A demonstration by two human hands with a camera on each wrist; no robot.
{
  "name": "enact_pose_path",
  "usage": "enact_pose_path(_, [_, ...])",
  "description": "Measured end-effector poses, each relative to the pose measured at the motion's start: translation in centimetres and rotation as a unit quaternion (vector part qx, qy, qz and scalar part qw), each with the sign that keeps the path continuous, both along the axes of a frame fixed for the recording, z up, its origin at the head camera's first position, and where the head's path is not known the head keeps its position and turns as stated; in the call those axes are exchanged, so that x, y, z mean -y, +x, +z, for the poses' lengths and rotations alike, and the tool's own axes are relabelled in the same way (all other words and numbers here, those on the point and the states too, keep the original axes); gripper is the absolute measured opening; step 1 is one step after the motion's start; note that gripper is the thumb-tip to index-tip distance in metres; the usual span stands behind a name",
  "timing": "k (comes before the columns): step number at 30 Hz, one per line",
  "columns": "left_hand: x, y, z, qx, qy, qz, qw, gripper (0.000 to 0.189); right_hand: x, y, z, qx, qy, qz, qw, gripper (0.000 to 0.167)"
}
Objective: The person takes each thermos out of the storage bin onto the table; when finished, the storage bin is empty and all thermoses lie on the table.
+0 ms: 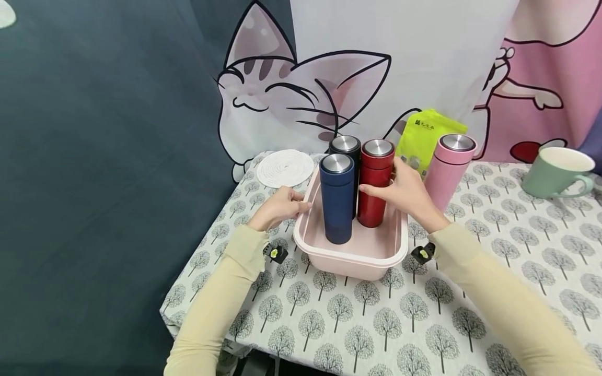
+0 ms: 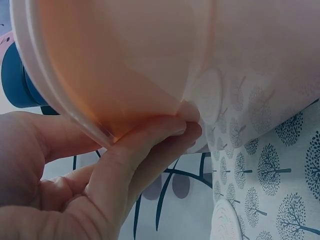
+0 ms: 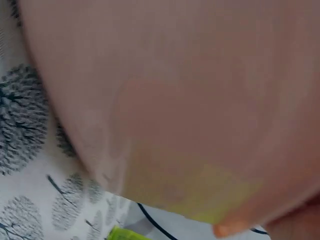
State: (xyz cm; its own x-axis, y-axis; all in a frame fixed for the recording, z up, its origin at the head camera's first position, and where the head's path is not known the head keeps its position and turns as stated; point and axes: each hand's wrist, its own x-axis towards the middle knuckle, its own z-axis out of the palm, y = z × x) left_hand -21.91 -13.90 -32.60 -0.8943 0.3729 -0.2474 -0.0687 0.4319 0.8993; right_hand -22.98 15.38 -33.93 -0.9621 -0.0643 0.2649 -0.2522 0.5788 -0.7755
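Observation:
A pale pink plastic tub [image 1: 352,256] stands on the table with three upright thermos bottles in it. The navy blue bottle [image 1: 337,203] is in front, a black bottle [image 1: 347,143] is mostly hidden behind it, and a red bottle [image 1: 376,177] stands at the right. My left hand [image 1: 282,207] pinches the tub's left rim; the left wrist view has the thumb inside the rim and fingers [image 2: 150,132] against the outer wall. My right hand [image 1: 404,188] grips the red bottle, thumb across its front. In the right wrist view the tub's wall [image 3: 175,100] hides most of that hand.
Right of the tub stands a pink thermos bottle [image 1: 450,169], with a lime-green pouch [image 1: 428,133] behind it. A green mug [image 1: 557,172] is at the far right. A round white woven mat [image 1: 285,168] lies behind my left hand, near the table's left edge.

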Motion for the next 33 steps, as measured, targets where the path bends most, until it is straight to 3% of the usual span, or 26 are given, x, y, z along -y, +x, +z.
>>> enact_pose_path(5, [0.0,0.2,-0.2,-0.009,-0.022,0.008,0.9997,0.028,0.4,-0.1,-1.1,-0.049,0.031,-0.037,0.9976,0.061])
enact_pose_path(10, [-0.1,0.2,-0.1,-0.017,-0.024,0.007,0.9995,0.025,0.5,0.7,-0.6,-0.089,0.011,-0.056,0.9944,0.06])
enact_pose_path(16, [-0.1,0.0,0.3,-0.019,-0.022,0.005,0.9996,0.024,0.4,2.2,1.9,-0.155,-0.037,-0.081,0.9839,0.055])
enact_pose_path(26, [0.3,0.5,0.0,0.0,-0.013,0.024,0.9996,0.023,-0.7,5.6,7.3,-0.26,-0.109,-0.047,0.9584,0.058])
enact_pose_path(33, [0.0,0.4,0.3,0.001,-0.014,0.014,0.9998,0.028,-2.8,8.6,10.1,-0.281,-0.171,-0.07,0.9416,0.056])
